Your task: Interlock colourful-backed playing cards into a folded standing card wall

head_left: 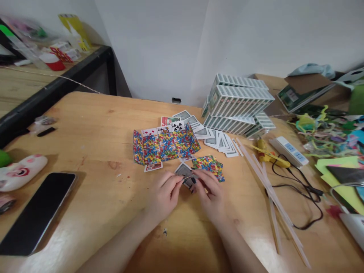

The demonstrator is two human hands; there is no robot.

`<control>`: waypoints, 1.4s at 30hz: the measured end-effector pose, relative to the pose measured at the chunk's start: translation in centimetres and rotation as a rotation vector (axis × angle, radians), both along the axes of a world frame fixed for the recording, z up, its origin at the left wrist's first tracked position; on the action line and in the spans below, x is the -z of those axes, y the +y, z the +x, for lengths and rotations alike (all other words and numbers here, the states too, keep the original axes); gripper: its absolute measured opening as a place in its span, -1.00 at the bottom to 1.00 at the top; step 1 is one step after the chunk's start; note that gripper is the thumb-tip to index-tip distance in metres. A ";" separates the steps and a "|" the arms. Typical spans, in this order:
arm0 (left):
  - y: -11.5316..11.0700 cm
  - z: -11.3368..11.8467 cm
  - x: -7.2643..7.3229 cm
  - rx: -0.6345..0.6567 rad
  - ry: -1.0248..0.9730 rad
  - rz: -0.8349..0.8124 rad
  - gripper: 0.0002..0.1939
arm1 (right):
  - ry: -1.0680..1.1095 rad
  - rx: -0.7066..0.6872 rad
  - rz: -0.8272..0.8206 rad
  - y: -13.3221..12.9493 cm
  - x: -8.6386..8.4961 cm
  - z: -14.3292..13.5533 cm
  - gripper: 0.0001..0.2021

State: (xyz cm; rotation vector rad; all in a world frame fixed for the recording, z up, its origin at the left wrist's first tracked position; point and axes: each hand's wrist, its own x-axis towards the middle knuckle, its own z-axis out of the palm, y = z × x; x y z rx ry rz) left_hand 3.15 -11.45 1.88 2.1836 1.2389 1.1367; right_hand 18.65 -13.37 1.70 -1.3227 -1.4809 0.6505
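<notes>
My left hand (163,195) and right hand (209,193) pinch a playing card (185,171) at frame centre, fingers closed on it. Just above stands the colourful card box (165,146).

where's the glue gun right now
In the head view the yellow glue gun lies on the wooden table, right of the spread playing cards, beside the white power strip.

A wooden table (93,125) carries a phone (36,212), loose cards (218,140), card boxes (239,100) and glue sticks (270,193)
</notes>
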 end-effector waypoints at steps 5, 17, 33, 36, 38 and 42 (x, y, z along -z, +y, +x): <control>-0.2 -0.1 0.2 0.017 0.076 0.098 -0.81 | -0.119 -0.009 0.114 0.0 -0.2 0.1 -0.79; -0.1 -0.2 0.2 0.029 0.093 0.112 -0.75 | -0.153 -0.080 0.152 0.2 -0.6 -0.2 -0.83; -0.5 0.0 0.3 0.073 0.013 0.085 -0.71 | -0.127 -0.037 0.102 0.0 -0.7 -0.3 -0.81; -0.5 0.1 0.3 0.076 0.007 0.067 -0.71 | -0.108 -0.052 0.072 0.0 -0.6 0.0 -0.80; -0.5 0.1 0.3 0.074 0.005 0.056 -0.71 | -0.098 -0.061 0.060 0.1 -0.5 0.2 -0.79; -0.5 0.1 0.2 0.067 -0.026 0.039 -0.73 | -0.026 -0.107 0.037 0.1 -0.4 0.7 -0.78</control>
